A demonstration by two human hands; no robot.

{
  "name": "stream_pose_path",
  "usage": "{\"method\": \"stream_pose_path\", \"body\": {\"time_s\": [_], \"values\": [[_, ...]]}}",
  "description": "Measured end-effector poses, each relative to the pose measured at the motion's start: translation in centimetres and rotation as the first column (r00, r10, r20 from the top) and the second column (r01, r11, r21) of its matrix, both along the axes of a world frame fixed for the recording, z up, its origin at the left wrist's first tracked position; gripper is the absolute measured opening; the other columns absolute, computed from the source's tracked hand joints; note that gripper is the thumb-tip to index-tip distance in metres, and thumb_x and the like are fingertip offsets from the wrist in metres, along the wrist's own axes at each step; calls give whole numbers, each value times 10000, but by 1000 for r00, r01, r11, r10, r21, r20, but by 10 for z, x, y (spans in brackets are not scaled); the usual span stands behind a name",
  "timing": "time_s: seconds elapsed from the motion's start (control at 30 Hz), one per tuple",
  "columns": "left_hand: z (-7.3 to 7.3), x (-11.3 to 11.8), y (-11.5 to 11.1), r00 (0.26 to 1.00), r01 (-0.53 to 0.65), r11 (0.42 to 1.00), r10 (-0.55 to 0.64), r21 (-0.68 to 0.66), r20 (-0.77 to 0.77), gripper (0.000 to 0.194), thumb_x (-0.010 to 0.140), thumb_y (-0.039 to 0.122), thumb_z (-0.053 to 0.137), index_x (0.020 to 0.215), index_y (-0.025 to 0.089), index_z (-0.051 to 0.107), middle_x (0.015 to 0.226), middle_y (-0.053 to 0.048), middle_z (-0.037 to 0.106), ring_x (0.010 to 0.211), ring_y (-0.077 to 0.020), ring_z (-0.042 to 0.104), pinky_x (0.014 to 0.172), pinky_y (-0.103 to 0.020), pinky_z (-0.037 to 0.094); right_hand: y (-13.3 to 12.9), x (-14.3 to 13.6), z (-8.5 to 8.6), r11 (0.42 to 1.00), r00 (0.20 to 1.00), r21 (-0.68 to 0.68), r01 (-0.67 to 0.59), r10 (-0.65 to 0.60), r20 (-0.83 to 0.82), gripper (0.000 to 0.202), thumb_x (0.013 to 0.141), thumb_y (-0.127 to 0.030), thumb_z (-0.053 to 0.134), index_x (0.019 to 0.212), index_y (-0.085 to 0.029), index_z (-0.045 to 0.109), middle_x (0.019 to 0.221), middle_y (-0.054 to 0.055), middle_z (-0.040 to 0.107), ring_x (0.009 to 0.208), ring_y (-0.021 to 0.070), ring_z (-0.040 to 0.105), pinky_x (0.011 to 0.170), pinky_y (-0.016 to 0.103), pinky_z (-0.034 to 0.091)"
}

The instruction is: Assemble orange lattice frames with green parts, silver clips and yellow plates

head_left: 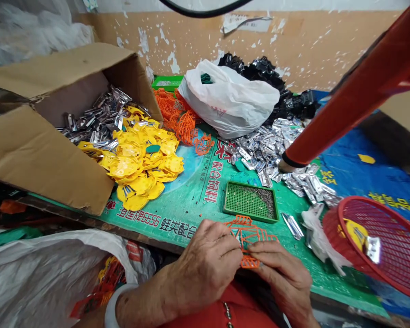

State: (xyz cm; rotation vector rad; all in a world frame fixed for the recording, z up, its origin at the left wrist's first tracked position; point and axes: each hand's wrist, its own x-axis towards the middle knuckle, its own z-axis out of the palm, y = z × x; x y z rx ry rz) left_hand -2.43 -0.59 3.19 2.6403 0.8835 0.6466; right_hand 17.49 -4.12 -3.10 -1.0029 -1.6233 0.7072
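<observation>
An orange openwork plastic piece (246, 234) is held between my two hands at the table's front edge. My left hand (208, 259) is closed on its left side, fingers curled and knuckles up. On the lower right side, the fingers and thumb of my right hand (283, 271) pinch the same piece. Just beyond it lies a green tray (234, 198) with tiny metal parts gathered at its right. A few shiny metal pieces (292, 226) rest to the right of the tray.
A cardboard box (48, 150) spills metal pieces and yellow parts (145, 159) at left. Behind are orange parts (174, 116), a white bag (228, 98) and a metal pile (266, 141). A red post (348, 86) slants down at right, above a red basket (389, 246).
</observation>
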Motion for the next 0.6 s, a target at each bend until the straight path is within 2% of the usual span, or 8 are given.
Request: {"method": "stream_pose_path", "body": {"time_s": [0.1, 0.3, 0.5, 0.6], "values": [[-5, -3, 0, 1000, 4, 999, -3, -51, 27, 184, 895, 128, 493, 734, 164, 575, 781, -13, 629, 792, -176, 505, 786, -342, 385, 2, -3, 4, 997, 998, -40, -61, 62, 25, 112, 841, -202, 650, 916, -242, 723, 829, 14, 719, 768, 126, 687, 687, 198, 557], [-11, -11, 2, 995, -8, 983, 26, -181, 95, 228, 917, 136, 449, 752, 167, 604, 734, -16, 623, 732, -168, 519, 771, -336, 392, 10, -9, 18, 974, 983, -129, -184, 184, -17, 55, 861, -220, 627, 854, -206, 680, 770, -1, 670, 730, 110, 636, 673, 206, 508], [-12, -12, 4, 991, -48, 980, 71, -191, 116, 237, 920, 135, 441, 765, 155, 620, 733, -34, 627, 726, -170, 534, 754, -331, 416, 14, -16, 23, 991, 989, -51, -126, 129, 66, 71, 879, -165, 588, 891, -190, 654, 790, 14, 650, 747, 118, 605, 683, 227, 475], [-9, -11, 6, 992, -33, 962, 64, -271, 105, 221, 897, 111, 451, 740, 160, 599, 720, -26, 617, 709, -159, 532, 709, -301, 421, 13, -17, 23, 985, 989, -106, -138, 143, 40, 69, 876, -176, 590, 840, -190, 648, 757, 10, 633, 716, 122, 593, 657, 234, 466]]}}
